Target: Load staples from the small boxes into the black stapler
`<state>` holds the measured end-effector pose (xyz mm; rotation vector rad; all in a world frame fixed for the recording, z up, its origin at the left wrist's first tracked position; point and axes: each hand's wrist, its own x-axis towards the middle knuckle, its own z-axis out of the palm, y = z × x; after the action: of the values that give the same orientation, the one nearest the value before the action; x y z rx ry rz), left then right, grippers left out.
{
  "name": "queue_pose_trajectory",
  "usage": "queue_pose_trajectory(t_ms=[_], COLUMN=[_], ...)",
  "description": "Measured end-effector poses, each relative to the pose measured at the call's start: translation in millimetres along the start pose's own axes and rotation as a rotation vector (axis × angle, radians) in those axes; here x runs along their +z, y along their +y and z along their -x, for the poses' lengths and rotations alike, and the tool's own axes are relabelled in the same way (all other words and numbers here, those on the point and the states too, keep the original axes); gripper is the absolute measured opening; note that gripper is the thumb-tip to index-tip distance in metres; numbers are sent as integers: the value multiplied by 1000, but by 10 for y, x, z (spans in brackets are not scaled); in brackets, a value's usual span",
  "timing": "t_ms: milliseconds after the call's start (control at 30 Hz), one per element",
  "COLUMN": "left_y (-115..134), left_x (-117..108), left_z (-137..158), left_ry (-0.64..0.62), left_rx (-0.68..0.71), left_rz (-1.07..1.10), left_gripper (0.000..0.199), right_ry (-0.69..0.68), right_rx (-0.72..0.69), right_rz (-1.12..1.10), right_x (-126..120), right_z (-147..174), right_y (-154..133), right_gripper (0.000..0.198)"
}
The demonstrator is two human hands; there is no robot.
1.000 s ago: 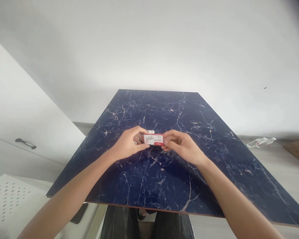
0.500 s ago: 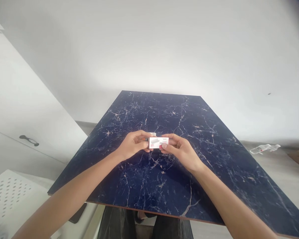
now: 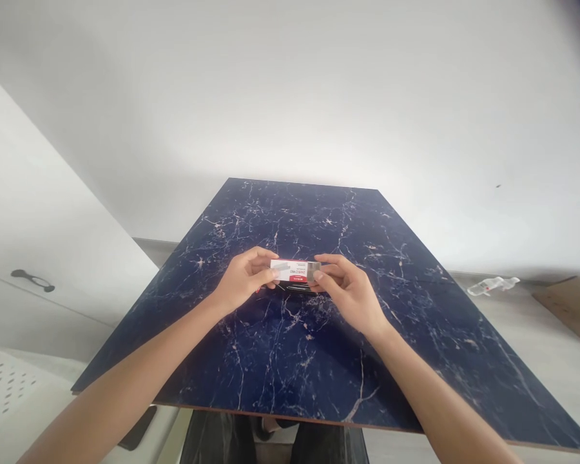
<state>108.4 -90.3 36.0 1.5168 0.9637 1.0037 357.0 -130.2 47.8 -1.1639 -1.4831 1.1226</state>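
Note:
Both hands meet over the middle of the dark blue marbled table (image 3: 290,361). Between them is a small white-and-red staple box (image 3: 294,269) with printing that reads upside down and a picture of a staple strip. My left hand (image 3: 249,277) pinches its left end, thumb on the face. At the other end, my right hand (image 3: 348,287) has its thumb and fingers closed on a grey part; whether this is staples or the box itself I cannot tell. Just below the box shows a glossy black object (image 3: 297,288), mostly hidden, its kind unclear.
A white cabinet with a dark handle (image 3: 33,280) stands at left, above a white perforated surface (image 3: 4,386). A black phone-like object (image 3: 138,428) lies by the table's near left edge. On the right are crumpled clear plastic (image 3: 493,285) and a brown cardboard piece (image 3: 570,306).
The box has turned to show a different printed face, with a grey part at its right end. The small white item behind it is out of sight. The view has shifted slightly.

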Motion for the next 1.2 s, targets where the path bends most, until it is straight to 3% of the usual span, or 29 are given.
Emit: queue_pose_trajectory(t_ms=[233, 433, 567, 667, 767, 867, 1033, 1200], left_y=[17, 16, 82, 153, 207, 235, 205, 154], left_x=[-24, -44, -39, 16, 89, 137, 118, 115], left_z=[-12, -9, 48, 143, 241, 291, 217, 132], left_ry=[86, 171, 243, 275, 260, 222, 207, 221], left_rx=[3, 73, 192, 359, 530, 609, 456, 233], left_rz=[55, -55, -152, -234, -313, -364, -211, 49], left_gripper=[35, 35, 30, 24, 26, 33, 38, 31], right_ry=[62, 111, 93, 58, 23, -21, -56, 42], right_rx=[-68, -82, -103, -104, -72, -22, 23, -292], right_rz=[138, 160, 167, 171, 118, 43, -40, 218], right_x=[-24, -11, 23, 74, 136, 176, 155, 132], right_z=[22, -2, 15, 48, 70, 58, 41, 108], right_y=[-22, 40, 3, -44, -43, 9, 36, -67], right_gripper=[18, 16, 18, 20, 24, 21, 20, 15])
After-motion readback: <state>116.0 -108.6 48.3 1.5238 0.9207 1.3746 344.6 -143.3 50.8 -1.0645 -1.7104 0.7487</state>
